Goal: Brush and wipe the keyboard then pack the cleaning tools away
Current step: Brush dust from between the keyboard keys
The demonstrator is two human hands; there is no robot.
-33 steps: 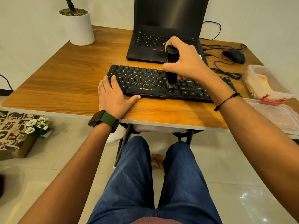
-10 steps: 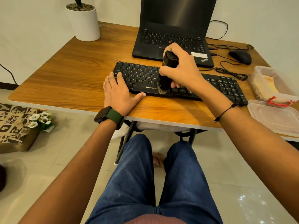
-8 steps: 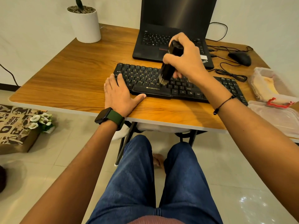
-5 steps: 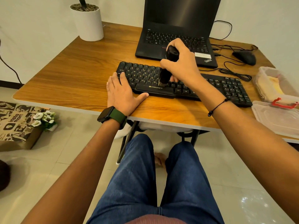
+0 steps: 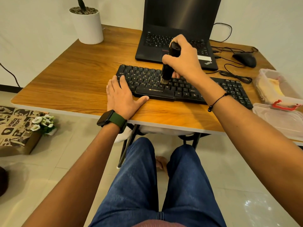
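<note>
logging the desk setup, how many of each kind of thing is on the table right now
keyboard: 1
laptop: 1
mouse: 1
brush: 1, held in the right hand
plant pot: 1
plastic tub: 1
tub lid: 1
total: 7

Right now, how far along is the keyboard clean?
Nothing looks finished. In hand: right hand grips the brush, bristles on the keyboard mid-rows; left hand steadies its left end. Left: wiping, with the cloth lying in the open container, then packing away.
</note>
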